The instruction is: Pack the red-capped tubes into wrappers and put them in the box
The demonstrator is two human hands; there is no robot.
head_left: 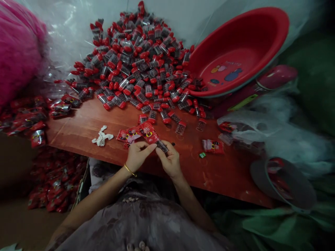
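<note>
Near the table's front edge, my left hand [138, 155] pinches a red printed packet [148, 132] at its lower end. My right hand [170, 160] grips a small clear container of dark pieces [161, 145], its end against or inside the packet; I cannot tell which. Both hands are closed and nearly touch each other. Under and beside the held packet lie more red packets [127, 135] on the reddish wooden table [188, 164]. Just beyond my hands are loose clear containers with red caps [180, 128].
A large heap of red-capped containers [141, 62] covers the back. A red basin [243, 45] leans at the right, above a grey bin [288, 184]. Filled packets [26, 116] pile up left, others [52, 184] lie below. A white crumpled piece [102, 136] lies nearby.
</note>
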